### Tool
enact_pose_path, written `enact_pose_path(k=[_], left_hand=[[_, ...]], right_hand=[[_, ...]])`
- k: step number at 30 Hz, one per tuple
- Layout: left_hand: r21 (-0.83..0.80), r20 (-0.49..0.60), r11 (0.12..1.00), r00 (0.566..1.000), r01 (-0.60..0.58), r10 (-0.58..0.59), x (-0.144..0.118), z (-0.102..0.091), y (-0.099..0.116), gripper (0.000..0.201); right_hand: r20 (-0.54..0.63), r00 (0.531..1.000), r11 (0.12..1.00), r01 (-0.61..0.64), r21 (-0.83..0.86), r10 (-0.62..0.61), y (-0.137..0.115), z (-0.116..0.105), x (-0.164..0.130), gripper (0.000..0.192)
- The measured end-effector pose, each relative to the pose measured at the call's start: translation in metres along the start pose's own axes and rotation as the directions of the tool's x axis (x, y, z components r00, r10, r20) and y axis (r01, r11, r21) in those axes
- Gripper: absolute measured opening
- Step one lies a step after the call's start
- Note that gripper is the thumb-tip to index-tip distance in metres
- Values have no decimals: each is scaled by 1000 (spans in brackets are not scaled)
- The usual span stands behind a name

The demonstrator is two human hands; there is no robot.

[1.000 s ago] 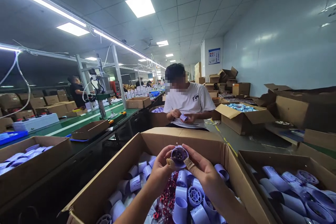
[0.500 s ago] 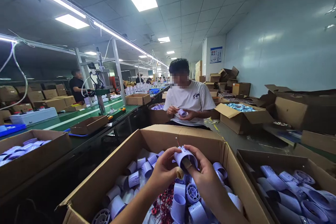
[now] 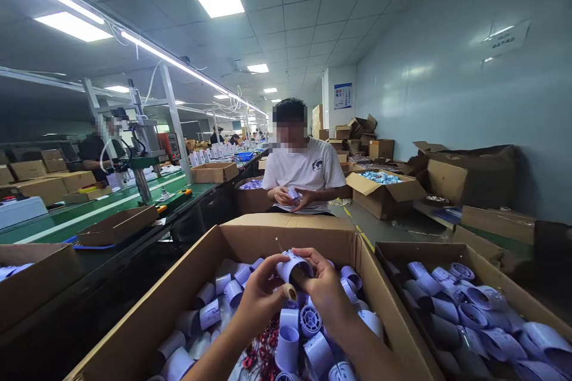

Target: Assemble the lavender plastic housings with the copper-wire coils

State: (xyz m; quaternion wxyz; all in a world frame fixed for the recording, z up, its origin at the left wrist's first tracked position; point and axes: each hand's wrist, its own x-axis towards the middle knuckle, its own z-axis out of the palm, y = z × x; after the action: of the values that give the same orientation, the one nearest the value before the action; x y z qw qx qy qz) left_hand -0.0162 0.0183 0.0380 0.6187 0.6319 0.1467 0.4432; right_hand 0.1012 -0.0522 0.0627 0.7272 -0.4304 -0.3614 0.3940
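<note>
Lavender tube sits gripped between the curled fingers of left hand and right hand.

lilac tube, tilted, gripped by fingers

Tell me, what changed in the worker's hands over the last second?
The lilac tube was turned from open end facing the camera to lying sideways. Both the left hand and right hand kept hold of it, above the same cardboard box of parts.
</note>
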Motion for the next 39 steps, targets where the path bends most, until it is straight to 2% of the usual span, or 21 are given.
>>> enact_pose_path(k=[2, 4, 5, 7, 10, 12, 14, 16, 19, 21, 24, 26, 29, 35, 39], left_hand=[[15, 16, 1000, 1000, 4, -4, 5, -2, 0, 55], [18, 42, 999, 998, 36, -36, 10, -7, 1, 62], [18, 49, 998, 997, 63, -64, 13, -10, 2, 66], [37, -22, 994, 995, 98, -98, 18, -18, 3, 65], [105, -115, 987, 987, 120, -108, 20, -26, 3, 56], [156, -132, 982, 988, 107, -86, 20, -26, 1, 55], [217, -134, 973, 990, 78, -49, 20, -23, -2, 56], [273, -125, 961, 992, 51, -17, 22, -20, -7, 56], [356, -120, 934, 993, 23, 21, 23, -18, -16, 56], [416, -126, 909, 991, 2, 55, 21, -19, -20, 56], [495, -148, 869, 983, -23, 111, 17, -20, -24, 53], [529, -163, 848, 976, -35, 142, 16, -20, -24, 51], [562, -150, 825, 973, -60, 173, 16, -17, -22, 48], [636, -60, 757, 968, -150, 243, 14, -14, -19, 38], [664, -50, 724, 955, -186, 291, 12, -13, -17, 33]], right_hand=[[42, 999, 999, -21, 47, 19, 5, -2, 5, 41], [36, 997, 986, -74, 147, 70, 11, -7, 13, 44], [-4, 994, 971, -102, 218, 105, 12, -11, 19, 46], [-162, 974, 937, -99, 337, 161, 12, -26, 32, 41], [-346, 931, 939, 14, 345, 113, 0, -63, 45, 26], [-391, 919, 946, 79, 316, 54, -10, -83, 47, 32], [-372, 928, 955, 101, 280, 11, -13, -90, 48, 41], [-303, 953, 972, 81, 220, -11, -6, -80, 45, 45], [-136, 990, 999, 45, 25, -41, 17, -43, 33, 39], [-4, 992, 979, 124, -162, -126, 31, -19, 21, 31], [164, 941, 809, 339, -480, -296, 40, 1, 6, 28], [194, 917, 722, 394, -568, -348, 41, 4, 2, 32], [165, 928, 727, 365, -581, -334, 41, 0, 3, 35], [101, 974, 872, 226, -434, -202, 40, -1, 7, 49], [93, 981, 906, 191, -378, -168, 40, 0, 8, 45]])
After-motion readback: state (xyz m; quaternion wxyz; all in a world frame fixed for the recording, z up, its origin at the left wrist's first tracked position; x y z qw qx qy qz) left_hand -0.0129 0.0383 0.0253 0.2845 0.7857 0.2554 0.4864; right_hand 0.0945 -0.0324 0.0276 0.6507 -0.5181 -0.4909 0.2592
